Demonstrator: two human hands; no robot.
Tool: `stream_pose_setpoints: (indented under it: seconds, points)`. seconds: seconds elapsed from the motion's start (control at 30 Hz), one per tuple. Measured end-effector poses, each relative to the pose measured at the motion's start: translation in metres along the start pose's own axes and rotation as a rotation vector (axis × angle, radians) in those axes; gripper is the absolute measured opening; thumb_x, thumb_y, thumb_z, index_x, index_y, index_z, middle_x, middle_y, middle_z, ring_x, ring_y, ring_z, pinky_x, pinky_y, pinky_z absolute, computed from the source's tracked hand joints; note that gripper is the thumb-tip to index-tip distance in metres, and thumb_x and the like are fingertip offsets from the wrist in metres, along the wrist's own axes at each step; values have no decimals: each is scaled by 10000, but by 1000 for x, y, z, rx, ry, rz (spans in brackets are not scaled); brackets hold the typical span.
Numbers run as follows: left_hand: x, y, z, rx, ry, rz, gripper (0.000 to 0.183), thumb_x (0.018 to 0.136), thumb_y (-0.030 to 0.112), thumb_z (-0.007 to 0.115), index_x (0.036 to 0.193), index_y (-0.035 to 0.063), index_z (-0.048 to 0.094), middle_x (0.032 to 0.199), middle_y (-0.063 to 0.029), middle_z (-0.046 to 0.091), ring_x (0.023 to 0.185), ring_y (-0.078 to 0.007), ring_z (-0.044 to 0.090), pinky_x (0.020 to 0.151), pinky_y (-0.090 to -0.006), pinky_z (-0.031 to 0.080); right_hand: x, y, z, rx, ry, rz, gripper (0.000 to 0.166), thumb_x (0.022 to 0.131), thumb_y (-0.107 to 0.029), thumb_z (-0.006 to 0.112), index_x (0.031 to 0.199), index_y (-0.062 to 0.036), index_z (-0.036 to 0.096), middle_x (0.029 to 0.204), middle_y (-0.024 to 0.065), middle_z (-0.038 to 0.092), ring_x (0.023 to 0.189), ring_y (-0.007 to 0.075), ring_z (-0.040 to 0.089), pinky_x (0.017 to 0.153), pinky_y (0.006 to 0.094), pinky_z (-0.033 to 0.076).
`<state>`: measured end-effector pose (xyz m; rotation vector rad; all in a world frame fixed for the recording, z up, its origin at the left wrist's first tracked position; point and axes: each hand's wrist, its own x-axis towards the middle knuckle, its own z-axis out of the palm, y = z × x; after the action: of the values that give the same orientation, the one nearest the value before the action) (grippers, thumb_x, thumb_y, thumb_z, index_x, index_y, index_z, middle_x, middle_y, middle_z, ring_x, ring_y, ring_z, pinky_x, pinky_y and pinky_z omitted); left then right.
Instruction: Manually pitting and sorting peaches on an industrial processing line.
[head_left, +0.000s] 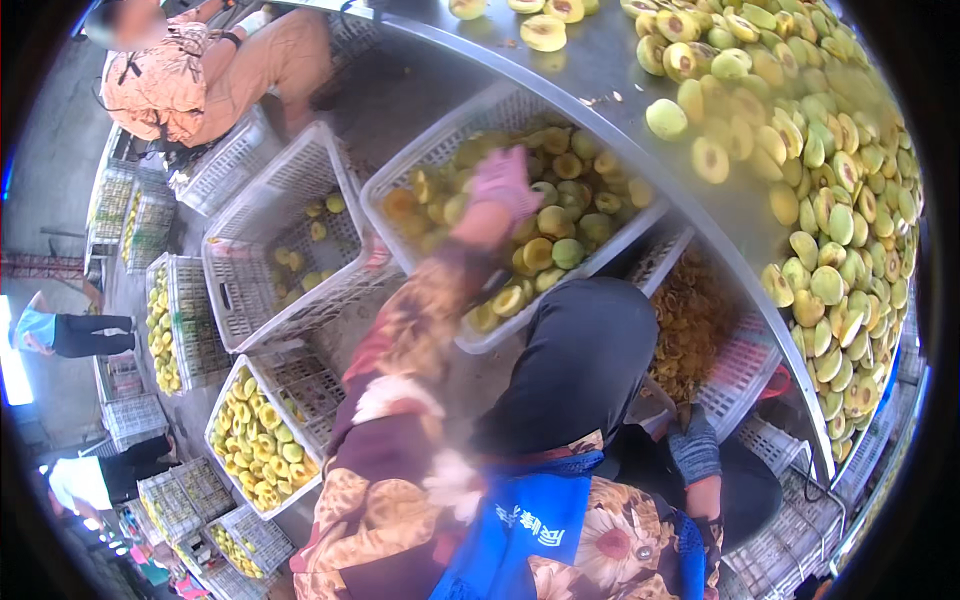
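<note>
My left hand, in a pink glove, is over a white plastic crate of halved yellow-green stone fruit. Its fingers are blurred among the fruit, and whether they grip a piece is unclear. Low on the right, beside my knee, my right hand in a grey-blue knit glove is curled around a narrow dark tool, mostly hidden in the fist. Just beyond this hand, a crate contains brown fruit waste, partly under the table edge.
A metal-rimmed table curves across the upper right, bearing a big heap of fruit halves. Left of me stand a crate with a few halves and a fuller crate. A seated co-worker is at upper left.
</note>
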<state>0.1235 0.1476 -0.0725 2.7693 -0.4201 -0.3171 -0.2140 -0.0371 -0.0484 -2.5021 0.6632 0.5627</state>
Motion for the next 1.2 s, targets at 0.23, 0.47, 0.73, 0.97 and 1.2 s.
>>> stream_pose_setpoints:
  seconds: [0.23,0.47,0.73,0.97,1.2]
  points:
    - [-33,-108,-50,305,-372,-354,801,470,368,674,1075,-7,306,1059,-170,404,1025,-244,363,837,-293,322,3,-5,1,-87,-26,-122,217,669,-139,451,843,-11,431,781,220,464,726,366,461,612,386,372]
    - [-21,-91,-22,235,-310,-312,881,503,298,667,1168,7,166,1164,-207,247,1013,-303,367,838,-325,332,0,-5,3,-93,-24,-161,250,633,-101,464,856,1,418,752,205,470,731,353,462,614,366,371]
    - [12,-60,-19,23,-259,-152,914,501,288,677,1191,53,125,1194,-241,143,1061,-336,296,866,-324,300,6,-9,5,-20,-64,45,257,658,-107,458,885,5,413,770,217,495,740,344,484,623,367,385]
    - [147,-19,126,-283,-177,99,781,515,278,674,1115,1,258,1127,-196,315,1081,-287,283,867,-323,294,-5,3,8,-103,11,44,228,682,-134,451,872,-9,429,783,200,478,707,348,481,601,381,388]
    - [77,3,60,-439,-16,284,660,560,270,605,1086,3,310,1104,-195,337,1072,-285,290,877,-324,272,2,42,27,-259,-63,-199,199,691,-146,439,839,-13,452,791,164,461,718,320,474,620,385,374]
